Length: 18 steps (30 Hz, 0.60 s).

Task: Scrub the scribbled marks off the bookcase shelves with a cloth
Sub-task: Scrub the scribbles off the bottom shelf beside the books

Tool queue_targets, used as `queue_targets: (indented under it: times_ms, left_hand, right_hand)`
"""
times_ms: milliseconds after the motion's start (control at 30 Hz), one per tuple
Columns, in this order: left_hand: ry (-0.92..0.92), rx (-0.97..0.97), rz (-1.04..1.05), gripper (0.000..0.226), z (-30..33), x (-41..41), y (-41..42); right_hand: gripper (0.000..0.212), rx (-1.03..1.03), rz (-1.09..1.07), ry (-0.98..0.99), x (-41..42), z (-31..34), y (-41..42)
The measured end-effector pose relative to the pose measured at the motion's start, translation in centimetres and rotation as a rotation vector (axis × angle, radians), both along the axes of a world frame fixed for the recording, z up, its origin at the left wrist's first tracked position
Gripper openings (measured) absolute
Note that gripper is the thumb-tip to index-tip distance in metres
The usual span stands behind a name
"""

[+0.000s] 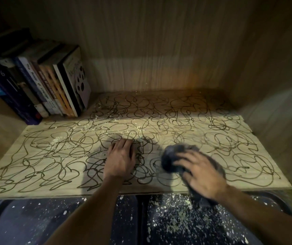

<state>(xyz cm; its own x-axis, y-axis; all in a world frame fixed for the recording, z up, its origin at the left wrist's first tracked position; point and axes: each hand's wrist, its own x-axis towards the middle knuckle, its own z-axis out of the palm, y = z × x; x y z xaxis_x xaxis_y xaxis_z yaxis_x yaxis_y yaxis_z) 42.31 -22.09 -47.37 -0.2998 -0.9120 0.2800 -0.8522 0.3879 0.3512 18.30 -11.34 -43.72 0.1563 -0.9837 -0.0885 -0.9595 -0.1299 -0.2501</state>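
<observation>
Scrubbing's on: right hand (201, 172) grips the dark cloth (177, 156) on the shelf (35, 165), near right, while left hand (121, 156) presses flat, fingers together. Scribbles (177, 110) everywhere, so firm passes leftward and farther back come next.

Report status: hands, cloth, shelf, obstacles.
Right hand grips dark cloth on shelf. Left hand rests flat. Scribbles everywhere. Books back left.

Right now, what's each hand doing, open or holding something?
Left hand: open, fingers resting flat on the scribbled shelf, holding nothing.
Right hand: grip closed on the dark cloth, pressing it to the shelf; blurred.
</observation>
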Motion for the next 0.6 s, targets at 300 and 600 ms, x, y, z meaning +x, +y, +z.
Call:
queue_targets:
  times_ms: [300,600]
  left_hand:
    - [-0.015,0.214,-0.287,0.063,2.3,-1.1,-0.2]
    - [0.304,0.347,-0.378,0.02,9.2,-4.7,-3.1]
  right_hand:
    - [0.049,-0.033,0.104,-0.108,1.2,4.0,-2.9]
    - [0.05,-0.289,-0.004,-0.345,2.8,8.7,-8.2]
